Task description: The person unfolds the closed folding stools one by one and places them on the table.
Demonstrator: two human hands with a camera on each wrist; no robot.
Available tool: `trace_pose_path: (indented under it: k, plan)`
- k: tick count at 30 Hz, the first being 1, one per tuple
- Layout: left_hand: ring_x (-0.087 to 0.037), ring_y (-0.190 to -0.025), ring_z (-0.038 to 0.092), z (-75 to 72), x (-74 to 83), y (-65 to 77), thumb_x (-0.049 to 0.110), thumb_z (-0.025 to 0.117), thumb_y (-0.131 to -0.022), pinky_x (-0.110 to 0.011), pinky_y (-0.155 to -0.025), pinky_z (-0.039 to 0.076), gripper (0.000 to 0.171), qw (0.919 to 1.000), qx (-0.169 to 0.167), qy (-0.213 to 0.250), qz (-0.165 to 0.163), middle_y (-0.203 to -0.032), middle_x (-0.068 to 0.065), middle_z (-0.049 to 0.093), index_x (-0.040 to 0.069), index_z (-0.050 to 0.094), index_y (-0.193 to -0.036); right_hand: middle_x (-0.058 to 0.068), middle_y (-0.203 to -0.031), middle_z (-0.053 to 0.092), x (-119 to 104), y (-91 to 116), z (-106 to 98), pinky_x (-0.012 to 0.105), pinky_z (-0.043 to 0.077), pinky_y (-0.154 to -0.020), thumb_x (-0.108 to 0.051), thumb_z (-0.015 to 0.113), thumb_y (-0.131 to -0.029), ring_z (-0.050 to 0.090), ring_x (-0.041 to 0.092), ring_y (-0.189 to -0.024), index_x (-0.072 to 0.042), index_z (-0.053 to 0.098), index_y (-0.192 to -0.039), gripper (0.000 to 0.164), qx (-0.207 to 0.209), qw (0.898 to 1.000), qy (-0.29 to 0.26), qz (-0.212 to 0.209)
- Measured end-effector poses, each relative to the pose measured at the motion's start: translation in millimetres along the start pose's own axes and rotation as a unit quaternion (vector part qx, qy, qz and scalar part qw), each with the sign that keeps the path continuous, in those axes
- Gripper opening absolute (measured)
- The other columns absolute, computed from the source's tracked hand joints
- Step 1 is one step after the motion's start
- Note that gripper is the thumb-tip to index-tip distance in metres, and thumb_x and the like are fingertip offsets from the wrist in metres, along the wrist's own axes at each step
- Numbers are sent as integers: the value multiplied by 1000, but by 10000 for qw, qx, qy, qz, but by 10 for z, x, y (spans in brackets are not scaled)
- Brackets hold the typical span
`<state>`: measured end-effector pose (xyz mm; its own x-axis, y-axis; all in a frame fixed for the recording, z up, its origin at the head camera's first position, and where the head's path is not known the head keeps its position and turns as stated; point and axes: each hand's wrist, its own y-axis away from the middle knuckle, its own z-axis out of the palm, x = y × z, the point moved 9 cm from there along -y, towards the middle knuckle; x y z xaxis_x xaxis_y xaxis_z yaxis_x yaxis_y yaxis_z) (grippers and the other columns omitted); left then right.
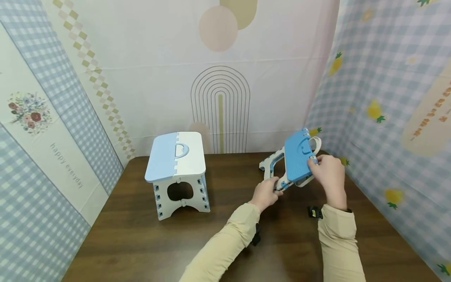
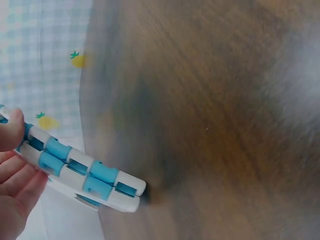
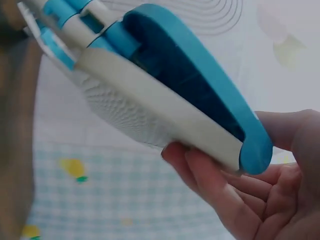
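A partly folded blue-and-white folding stool (image 1: 296,158) is held tilted over the right side of the table in the head view. My left hand (image 1: 265,193) grips the lower end of its legs; in the left wrist view thumb and fingers close around the blue-and-white leg (image 2: 82,167). At the other side, my right hand (image 1: 329,175) pinches the seat's hinged corner. The right wrist view shows the seat halves (image 3: 165,112) folded close, a narrow gap between them, with fingers under the white half and the thumb behind the blue end. A white handle loop sticks out beside the right hand.
A second folding stool (image 1: 179,156), light blue and white, stands unfolded and upright on the left of the brown wooden table (image 1: 141,243). Patterned cloth (image 1: 148,78) hangs behind the table, and checked cloth (image 1: 380,78) runs along its right side.
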<state>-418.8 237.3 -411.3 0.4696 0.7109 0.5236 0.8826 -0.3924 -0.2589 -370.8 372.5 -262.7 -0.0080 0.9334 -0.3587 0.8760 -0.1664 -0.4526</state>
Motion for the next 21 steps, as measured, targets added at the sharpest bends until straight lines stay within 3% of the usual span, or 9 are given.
trace_pose_path:
  k: [3,8,13,21]
  plan:
    - [-14,-91,62,-24,-31,12,31,64,-82,-26,-77,51,49,9991,181,377,-74,-108,1,64,18,49,-126,-3,-42,24,-184,-25,-55,24,20,-37,-21,47,-85,25,14,-39,-12,33,-50,39,154,9997,80,-166]
    - [-11,-85,61,-62,-118,40,31,65,-80,-23,-73,49,45,9942,445,960,-214,-103,2,64,19,52,-122,0,-46,26,-387,-56,-52,26,21,-37,-19,47,-85,29,16,-41,-12,31,-53,37,193,9995,213,-149]
    - [-6,-74,57,-90,-153,68,30,66,-80,-18,-65,46,35,9863,649,1516,-93,-93,4,64,23,55,-113,6,-48,36,-610,-91,-17,28,25,-36,-21,49,-85,38,22,-42,-10,36,-55,35,190,9991,345,-155]
    - [-5,-82,61,-80,-208,122,22,65,-81,-22,-73,51,37,9641,901,2496,-43,-99,0,67,20,55,-117,18,-58,57,-950,-75,68,27,28,-31,-20,51,-85,46,24,-37,-2,53,-69,25,223,9980,442,-390]
